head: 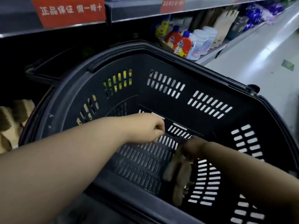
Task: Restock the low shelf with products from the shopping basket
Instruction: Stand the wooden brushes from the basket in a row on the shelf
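A black slotted shopping basket fills the middle of the view, and its floor shows no product. My left hand reaches down inside it with its fingers curled under just above the floor; nothing shows in them. My right hand is in shadow at the basket's near right side, fingers hanging fairly straight down toward the floor with nothing clearly held. The low shelf runs behind the basket, dark on the left. Brown packaged goods lie at the far left.
Red bottles with blue caps and pale blue bottles stand on the low shelf to the right. Yellow items show through the basket's far slots. Red signs hang on the upper shelf. Pale aisle floor lies right.
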Available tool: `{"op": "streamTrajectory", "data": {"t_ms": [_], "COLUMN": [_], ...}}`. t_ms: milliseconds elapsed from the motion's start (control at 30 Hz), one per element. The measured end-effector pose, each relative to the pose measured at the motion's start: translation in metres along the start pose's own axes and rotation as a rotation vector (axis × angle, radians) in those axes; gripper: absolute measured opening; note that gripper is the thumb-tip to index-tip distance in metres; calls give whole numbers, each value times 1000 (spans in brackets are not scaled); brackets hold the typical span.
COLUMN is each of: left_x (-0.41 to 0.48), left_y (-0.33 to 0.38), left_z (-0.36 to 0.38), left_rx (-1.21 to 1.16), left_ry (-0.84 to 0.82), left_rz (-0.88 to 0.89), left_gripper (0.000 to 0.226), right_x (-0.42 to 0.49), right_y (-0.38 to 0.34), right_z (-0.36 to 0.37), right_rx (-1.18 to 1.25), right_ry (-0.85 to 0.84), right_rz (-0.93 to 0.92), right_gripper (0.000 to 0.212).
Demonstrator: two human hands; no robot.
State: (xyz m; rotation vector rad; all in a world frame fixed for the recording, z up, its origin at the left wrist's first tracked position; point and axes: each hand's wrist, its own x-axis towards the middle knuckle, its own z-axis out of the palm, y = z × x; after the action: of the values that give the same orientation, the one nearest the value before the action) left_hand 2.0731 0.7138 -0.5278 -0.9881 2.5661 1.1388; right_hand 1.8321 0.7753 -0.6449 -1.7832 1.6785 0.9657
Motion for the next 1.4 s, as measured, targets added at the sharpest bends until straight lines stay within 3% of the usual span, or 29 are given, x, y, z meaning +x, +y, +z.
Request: {"op": "streamTrajectory", "data": {"t_ms": [33, 100, 200, 267, 367, 467, 567, 633, 700, 733, 800, 867, 900, 967, 1067, 1133, 1300, 1400], "left_x": [1, 2, 1, 0, -3, -6, -6, -3, 1, 2, 4, 4, 4, 5, 5, 4, 4, 4], "left_y": [-2, -7, -11, -10, -4, -6, -8, -9, -12, -14, -16, -14, -13, -11, -10, -11, -9, -9], "left_z": [-1, -4, -6, -8, -13, -19, -23, -25, -25, -26, -29, -32, -33, -33, -31, -30, -29, -29], "left_rx": [-8, 13, -44, -255, -708, -1033, -1212, -1325, -1371, -1364, -1351, -1360, -1376, -1397, -1357, -1343, -1319, -1320], "left_ry": [2, -53, -157, -110, -25, 86, 177, 237, 314, 337, 341, 316, 306, 306, 301, 291, 301, 343], "left_rz": [-56, -167, -304, -387, -489, -490, -458, -459, -502, -517, -505, -457, -431, -399, -408, -416, -412, -427], "left_gripper": [19, 23, 40, 53, 68, 64, 55, 41, 26, 23, 21, 18, 17, 16, 13, 13, 19, 27], "right_x": [-4, -18, -39, -53, -64, -66, -63, -57, -44, -35, -9, 18, 28, 41, 50, 47, 34, 20], "right_y": [3, 1, -18, -35, -63, -81, -87, -79, -67, -59, -44, -35, -35, -41, -47, -48, -35, -29], "right_z": [-12, -34, -60, -73, -84, -88, -91, -92, -89, -85, -67, -38, -21, 7, 28, 26, 9, -29], "right_rx": [24, 341, 1187, 1717, 1906, 1864, 1709, 1658, 1612, 1482, 877, 268, 80, -106, -299, -329, -41, 357], "right_ry": [7, 70, 86, -82, -128, -4, 107, 69, 38, 96, 240, 158, 84, -11, -61, -35, -85, 39], "right_rz": [-24, -37, -107, -270, -499, -619, -723, -769, -697, -582, -292, -122, -91, -80, -149, -156, -187, -172], "right_gripper": [23, 7, 10, 20, 37, 46, 52, 54, 39, 28, 25, 47, 57, 64, 58, 47, 36, 31]}}
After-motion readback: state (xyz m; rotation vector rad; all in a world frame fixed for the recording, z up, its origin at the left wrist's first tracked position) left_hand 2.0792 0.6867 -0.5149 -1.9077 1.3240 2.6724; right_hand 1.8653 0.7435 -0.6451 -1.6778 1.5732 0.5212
